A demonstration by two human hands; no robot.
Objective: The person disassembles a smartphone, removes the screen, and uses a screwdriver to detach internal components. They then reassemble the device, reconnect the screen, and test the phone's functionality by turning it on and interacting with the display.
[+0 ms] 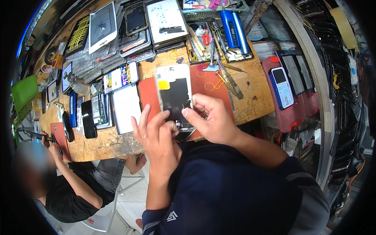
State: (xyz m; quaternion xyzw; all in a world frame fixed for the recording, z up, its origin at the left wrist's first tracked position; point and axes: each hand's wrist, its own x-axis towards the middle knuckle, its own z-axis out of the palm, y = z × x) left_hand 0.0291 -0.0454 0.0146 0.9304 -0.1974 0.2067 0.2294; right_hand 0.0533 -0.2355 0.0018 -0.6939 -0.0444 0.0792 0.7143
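Over a red work mat (pixel 147 88), a white-edged phone screen panel (pixel 175 92) is held up, its dark inner side facing me. A yellow square sticker (pixel 163 85) sits near its upper left corner. My right hand (pixel 213 119) is closed on the panel's lower right edge, thumb across the dark face and fingers behind. At the lower left edge, the thumb and a finger of my left hand (pixel 158 135) press on the panel, while its outer fingers stick out. Small metal parts (pixel 183 125) show at the bottom end, partly hidden by my hands.
Phones and a white pad (pixel 126 109) lie left of the mat. Stacked screens and tablets (pixel 137 23) stand behind. Tweezers (pixel 231 82), yellow rubber bands and a tool tray (pixel 213 43) are at the right. A co-worker (pixel 74 184) sits at the left.
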